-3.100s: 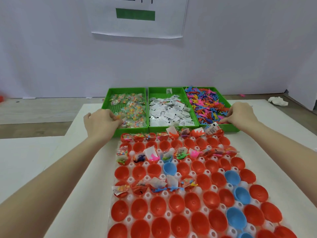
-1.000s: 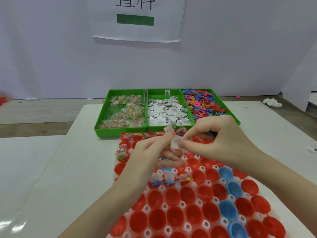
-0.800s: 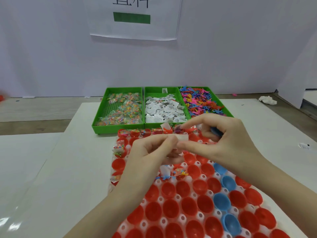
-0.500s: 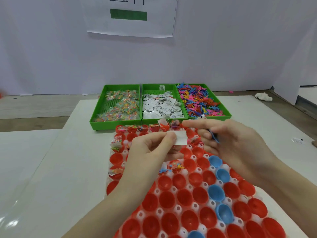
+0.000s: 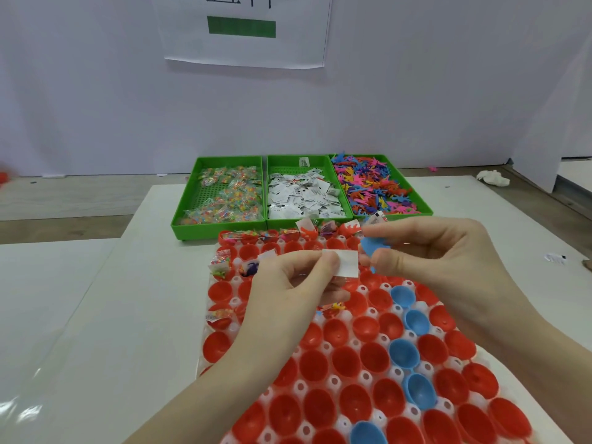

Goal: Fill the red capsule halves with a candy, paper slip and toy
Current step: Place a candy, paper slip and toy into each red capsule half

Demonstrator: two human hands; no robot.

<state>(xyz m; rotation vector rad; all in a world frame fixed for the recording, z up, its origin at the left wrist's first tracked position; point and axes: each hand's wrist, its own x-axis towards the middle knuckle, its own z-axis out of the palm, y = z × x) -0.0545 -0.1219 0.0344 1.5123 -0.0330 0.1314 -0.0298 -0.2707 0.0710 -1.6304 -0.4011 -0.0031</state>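
A white holder [image 5: 299, 387] carries many red capsule halves [image 5: 346, 360] and a few blue ones [image 5: 404, 354]. The far rows hold candy, slips and toys. My left hand [image 5: 288, 283] pinches a white paper slip [image 5: 347, 263] between thumb and forefinger above the rack's middle. My right hand [image 5: 432, 251] is just to its right, fingers closed on a small blue toy [image 5: 371, 246]. Both hands hover above the halves and hide several of them.
Three green trays stand side by side at the far end: candy packets [image 5: 224, 193] on the left, paper slips [image 5: 302, 195] in the middle, coloured toys [image 5: 374, 187] on the right. A crumpled white scrap [image 5: 492, 178] lies far right. A white wall with a paper sign rises behind.
Both hands came back from the trays and met above the rack. The slip passed into the left hand's pinch and the hands drew slightly apart; the right hand's blue toy shows more.
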